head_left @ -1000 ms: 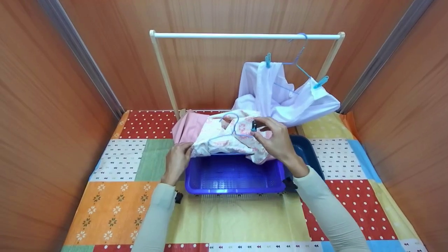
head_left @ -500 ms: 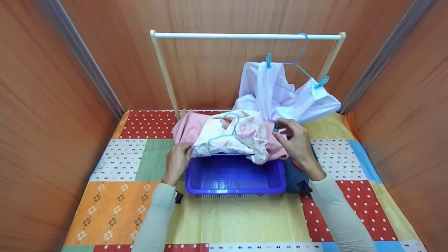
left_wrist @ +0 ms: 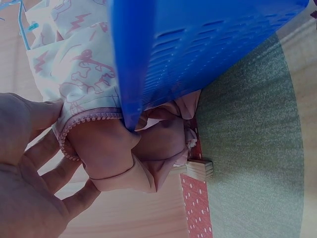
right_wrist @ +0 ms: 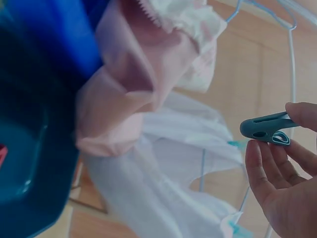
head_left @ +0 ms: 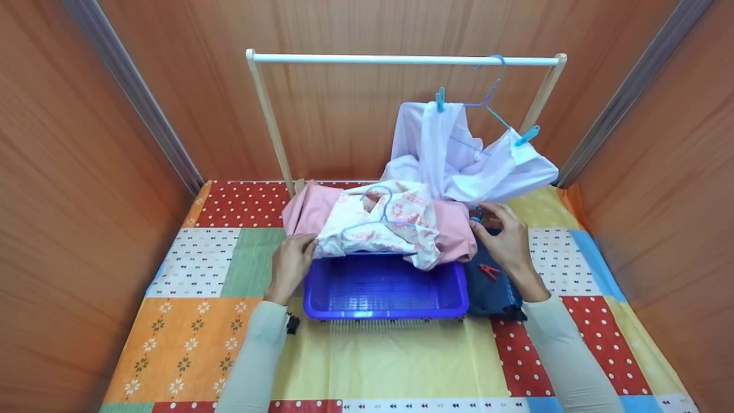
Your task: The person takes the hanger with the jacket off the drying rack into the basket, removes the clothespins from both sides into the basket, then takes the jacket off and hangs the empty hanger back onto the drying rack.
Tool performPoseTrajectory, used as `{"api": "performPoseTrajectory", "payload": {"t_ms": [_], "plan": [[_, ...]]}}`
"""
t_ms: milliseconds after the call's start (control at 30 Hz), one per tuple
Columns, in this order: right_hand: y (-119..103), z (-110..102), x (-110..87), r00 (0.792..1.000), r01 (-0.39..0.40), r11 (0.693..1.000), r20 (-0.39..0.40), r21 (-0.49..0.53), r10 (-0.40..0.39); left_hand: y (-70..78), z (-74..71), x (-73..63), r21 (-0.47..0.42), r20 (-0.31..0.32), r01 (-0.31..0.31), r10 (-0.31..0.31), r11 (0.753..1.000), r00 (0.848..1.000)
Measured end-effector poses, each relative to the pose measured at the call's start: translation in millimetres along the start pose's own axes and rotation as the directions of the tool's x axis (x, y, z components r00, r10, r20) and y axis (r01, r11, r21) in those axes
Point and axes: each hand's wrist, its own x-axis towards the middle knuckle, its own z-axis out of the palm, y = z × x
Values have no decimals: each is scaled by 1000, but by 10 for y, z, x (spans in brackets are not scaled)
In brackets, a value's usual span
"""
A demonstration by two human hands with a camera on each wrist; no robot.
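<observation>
"Now, how do we clip neatly?"
"Our left hand (head_left: 291, 263) pinches the printed garment (head_left: 373, 234) mid-frame; our right hand (head_left: 509, 244) pinches a teal clothespin (right_wrist: 267, 128) right of it. We should probably flatten fabric against the hanger (head_left: 391, 198) first."
"Our count?"
"We see four clothespins: ours, two light-blue ones (head_left: 440, 101) upper right, one red one (head_left: 488, 272); two hangers; one basket (head_left: 390, 314), one basin (head_left: 481, 299)."

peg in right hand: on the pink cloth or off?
Off: in the wrist view, right hand holds the peg clear of the pink cloth.

The letter-like print (head_left: 414, 198) on the white garment (head_left: 373, 238) is too blurred to read.
</observation>
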Motion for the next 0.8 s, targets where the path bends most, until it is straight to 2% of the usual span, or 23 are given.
{"api": "performPoseTrajectory", "payload": {"t_ms": [267, 433, 567, 800], "plan": [[661, 5, -79, 995, -99, 995, 23, -28, 100, -4, 3, 2, 3, -14, -13, 13, 1000, 1000], [834, 4, -133, 987, -154, 986, 42, -70, 157, -10, 4, -13, 11, -30, -30, 31, 999, 999], [948, 16, -178, 971, -222, 968, 65, -120, 231, -13, 1, -13, 8, -32, -31, 31, 999, 999], [1122, 39, -228, 953, -274, 942, 79, -196, 293, -5, -3, -4, -7, -26, -17, 17, 1000, 1000]]}}
